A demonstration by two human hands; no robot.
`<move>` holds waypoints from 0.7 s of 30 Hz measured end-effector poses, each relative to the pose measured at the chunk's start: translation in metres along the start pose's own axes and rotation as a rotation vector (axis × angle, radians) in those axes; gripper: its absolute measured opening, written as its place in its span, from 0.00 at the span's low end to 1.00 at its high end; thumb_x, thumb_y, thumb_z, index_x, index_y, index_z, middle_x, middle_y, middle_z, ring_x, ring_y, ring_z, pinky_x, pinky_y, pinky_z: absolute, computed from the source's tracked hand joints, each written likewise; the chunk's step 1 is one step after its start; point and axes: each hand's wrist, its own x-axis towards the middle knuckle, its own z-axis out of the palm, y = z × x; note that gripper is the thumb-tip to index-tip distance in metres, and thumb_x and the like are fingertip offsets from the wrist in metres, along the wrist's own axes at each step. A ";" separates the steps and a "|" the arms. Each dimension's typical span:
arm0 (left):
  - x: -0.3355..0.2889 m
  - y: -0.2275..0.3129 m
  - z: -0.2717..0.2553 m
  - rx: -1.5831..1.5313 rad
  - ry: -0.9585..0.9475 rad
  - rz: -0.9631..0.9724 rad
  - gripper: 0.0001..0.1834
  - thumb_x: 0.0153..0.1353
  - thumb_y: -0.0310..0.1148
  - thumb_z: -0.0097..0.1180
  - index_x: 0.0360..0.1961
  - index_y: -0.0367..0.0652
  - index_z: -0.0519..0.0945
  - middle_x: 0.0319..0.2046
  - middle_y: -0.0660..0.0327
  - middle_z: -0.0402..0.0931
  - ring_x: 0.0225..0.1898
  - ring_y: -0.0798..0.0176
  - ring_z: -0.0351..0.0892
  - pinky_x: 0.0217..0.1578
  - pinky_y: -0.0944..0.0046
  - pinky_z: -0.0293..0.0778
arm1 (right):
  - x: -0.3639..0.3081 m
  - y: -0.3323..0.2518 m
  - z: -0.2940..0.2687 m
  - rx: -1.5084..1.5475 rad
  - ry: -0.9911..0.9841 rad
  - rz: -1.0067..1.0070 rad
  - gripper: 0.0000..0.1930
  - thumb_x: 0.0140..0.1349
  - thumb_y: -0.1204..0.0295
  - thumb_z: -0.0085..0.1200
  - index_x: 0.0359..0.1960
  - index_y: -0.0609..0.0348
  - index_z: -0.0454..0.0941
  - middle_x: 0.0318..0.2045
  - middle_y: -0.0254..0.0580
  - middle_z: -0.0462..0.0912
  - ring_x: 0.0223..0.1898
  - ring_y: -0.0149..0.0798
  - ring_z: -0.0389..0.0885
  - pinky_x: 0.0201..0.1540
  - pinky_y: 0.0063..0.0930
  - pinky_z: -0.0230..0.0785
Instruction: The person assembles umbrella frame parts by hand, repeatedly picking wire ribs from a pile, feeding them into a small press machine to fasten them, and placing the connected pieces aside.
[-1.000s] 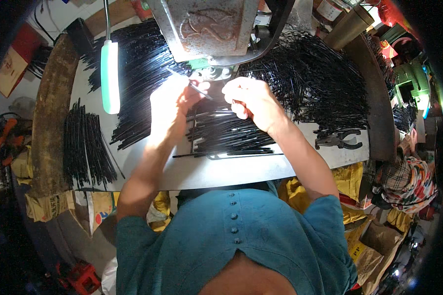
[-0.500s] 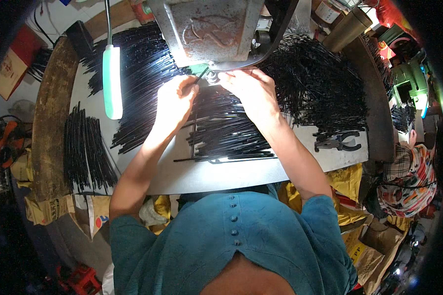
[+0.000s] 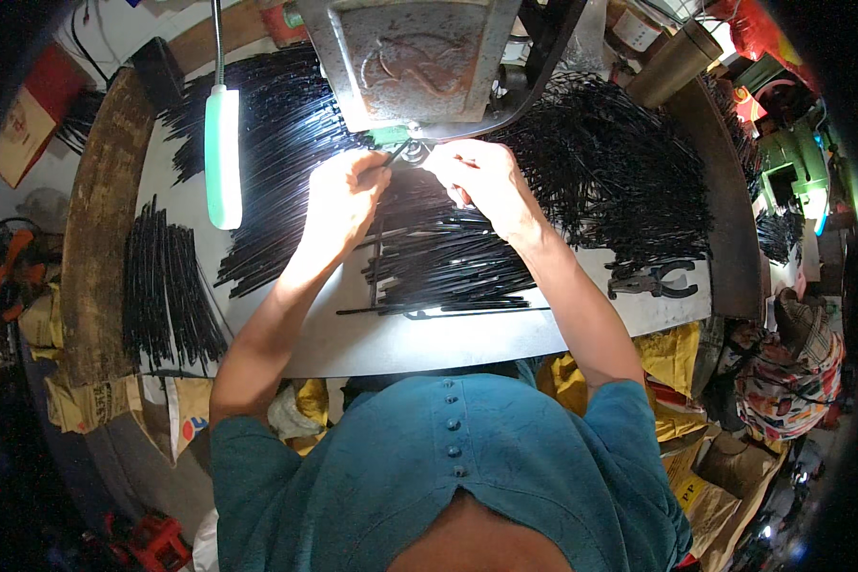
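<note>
My left hand (image 3: 341,202) is closed in a pinch on a thin black rod (image 3: 398,151), whose tip slants up to the working point under a worn grey metal machine head (image 3: 415,67). Opposite it, my right hand (image 3: 486,183) has its fingers curled and pinched close to the same spot; what they hold, if anything, is too small to make out. A small round metal part (image 3: 416,153) shines between the two hands. Below them lies a loose bundle of black rods (image 3: 448,267) on the pale tabletop (image 3: 419,348).
Large heaps of black rods (image 3: 276,162) spread left of the machine, with a tangled black heap (image 3: 620,162) on the right. Pliers (image 3: 654,280) lie near the right edge. A lit lamp (image 3: 223,157) hangs at left. Another person (image 3: 791,372) sits at far right.
My right hand has drawn its fingers in and turned slightly, its thumb side still at the machine. My left hand stays near the same place with the rod. The whole view has shifted slightly.
</note>
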 end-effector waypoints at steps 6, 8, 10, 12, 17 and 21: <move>0.001 -0.002 -0.001 0.012 0.014 0.070 0.11 0.49 0.26 0.52 0.34 0.33 0.75 0.19 0.57 0.74 0.19 0.70 0.70 0.21 0.72 0.66 | 0.003 -0.004 0.002 -0.085 0.030 0.003 0.07 0.50 0.72 0.50 0.20 0.62 0.76 0.13 0.27 0.68 0.15 0.19 0.62 0.15 0.12 0.52; 0.002 -0.001 -0.001 -0.016 -0.005 0.052 0.11 0.49 0.26 0.51 0.34 0.33 0.75 0.19 0.57 0.74 0.19 0.69 0.70 0.21 0.72 0.66 | 0.004 -0.002 -0.001 -0.081 0.002 0.004 0.07 0.50 0.72 0.51 0.21 0.62 0.76 0.14 0.27 0.68 0.16 0.19 0.62 0.15 0.12 0.51; 0.002 -0.005 0.000 -0.001 0.007 0.086 0.11 0.49 0.26 0.51 0.34 0.32 0.75 0.19 0.57 0.74 0.19 0.69 0.70 0.21 0.72 0.66 | 0.005 -0.003 0.000 -0.090 0.003 0.008 0.07 0.50 0.71 0.51 0.21 0.62 0.76 0.14 0.26 0.68 0.16 0.19 0.62 0.15 0.12 0.51; 0.002 -0.005 0.000 0.014 0.017 0.122 0.11 0.49 0.26 0.51 0.34 0.32 0.75 0.19 0.57 0.74 0.19 0.69 0.70 0.21 0.72 0.66 | 0.005 -0.004 0.000 -0.100 0.007 0.012 0.07 0.49 0.71 0.51 0.21 0.62 0.76 0.14 0.26 0.68 0.16 0.19 0.62 0.15 0.12 0.51; 0.002 -0.003 -0.003 0.029 -0.009 0.094 0.10 0.48 0.26 0.51 0.33 0.32 0.75 0.19 0.57 0.73 0.19 0.69 0.71 0.21 0.72 0.66 | 0.003 -0.008 0.000 -0.118 0.007 0.021 0.08 0.49 0.71 0.51 0.19 0.62 0.75 0.14 0.24 0.67 0.16 0.17 0.60 0.16 0.12 0.49; 0.001 -0.001 -0.002 0.016 -0.013 0.076 0.10 0.48 0.26 0.51 0.33 0.32 0.75 0.19 0.57 0.73 0.19 0.69 0.70 0.22 0.72 0.66 | 0.005 -0.007 0.001 -0.126 0.016 -0.001 0.07 0.49 0.71 0.51 0.18 0.62 0.74 0.14 0.24 0.67 0.16 0.17 0.59 0.17 0.12 0.50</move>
